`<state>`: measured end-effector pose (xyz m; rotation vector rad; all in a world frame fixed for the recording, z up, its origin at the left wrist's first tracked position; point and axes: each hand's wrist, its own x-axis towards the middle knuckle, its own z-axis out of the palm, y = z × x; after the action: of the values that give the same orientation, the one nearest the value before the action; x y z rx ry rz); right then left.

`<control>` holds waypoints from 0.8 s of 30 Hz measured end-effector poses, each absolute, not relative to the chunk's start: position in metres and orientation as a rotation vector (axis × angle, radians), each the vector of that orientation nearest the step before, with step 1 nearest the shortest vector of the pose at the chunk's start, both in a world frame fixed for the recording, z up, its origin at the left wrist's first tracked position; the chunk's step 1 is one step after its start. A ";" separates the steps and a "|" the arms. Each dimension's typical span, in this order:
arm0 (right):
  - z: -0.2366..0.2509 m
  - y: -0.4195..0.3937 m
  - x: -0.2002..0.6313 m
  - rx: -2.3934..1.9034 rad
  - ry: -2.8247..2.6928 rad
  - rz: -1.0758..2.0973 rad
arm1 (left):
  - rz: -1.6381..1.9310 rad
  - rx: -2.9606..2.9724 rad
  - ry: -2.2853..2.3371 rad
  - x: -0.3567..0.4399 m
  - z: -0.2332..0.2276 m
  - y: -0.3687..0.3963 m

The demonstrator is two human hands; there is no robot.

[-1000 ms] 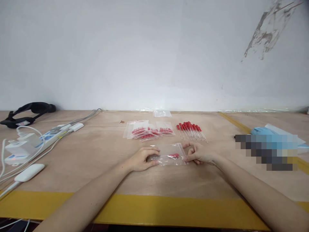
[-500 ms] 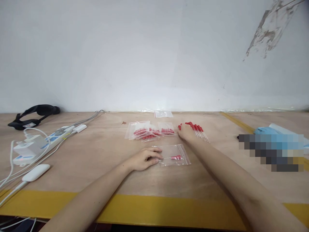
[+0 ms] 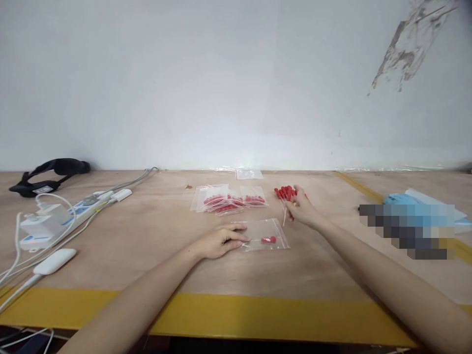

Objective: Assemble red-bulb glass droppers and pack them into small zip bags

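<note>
My left hand [image 3: 220, 241] rests on the table with its fingers curled and closed on the left edge of a clear zip bag [image 3: 258, 228]. Inside that bag lies one red-tipped stick [image 3: 268, 240], its pale shaft pointing toward my fingers. Farther back on the right is a bunch of red-tipped sticks [image 3: 282, 191], like oversized swabs. My right hand [image 3: 303, 209] is at the right side of this bunch, thumb and fingers closed around pale shafts. It partly covers the bunch, so how many sticks it grips is hidden.
Filled zip bags [image 3: 224, 200] overlap behind my left hand. A flat bag [image 3: 249, 174] lies by the wall. At left are a power strip [image 3: 83, 212] with chargers and cables, a white device [image 3: 54, 261] and a black strap [image 3: 55, 177]. A blue package [image 3: 401, 198] sits at right.
My right hand has moved from the left end of the bunch to its right side, and some shafts now slant differently. My left hand stays on the bag.
</note>
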<state>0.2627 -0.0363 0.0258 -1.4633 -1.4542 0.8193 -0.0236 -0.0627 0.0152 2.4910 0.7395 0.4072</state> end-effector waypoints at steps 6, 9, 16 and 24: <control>-0.004 -0.058 0.261 -1.309 -1.181 0.919 | 0.403 2.514 0.760 -0.024 0.014 -0.062; -0.008 -0.058 0.259 -1.286 -1.156 0.916 | 0.415 2.513 0.752 -0.023 0.015 -0.064; -0.003 -0.059 0.272 -1.287 -1.093 0.810 | 0.418 2.506 0.752 -0.023 0.015 -0.064; -0.010 -0.065 0.258 -1.291 -1.218 0.892 | 0.436 2.493 0.740 -0.023 0.015 -0.064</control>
<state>0.2576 -0.0647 -0.0098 -1.2914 -1.2176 0.8921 -0.0227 -0.0639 0.0151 2.4927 0.7401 0.4363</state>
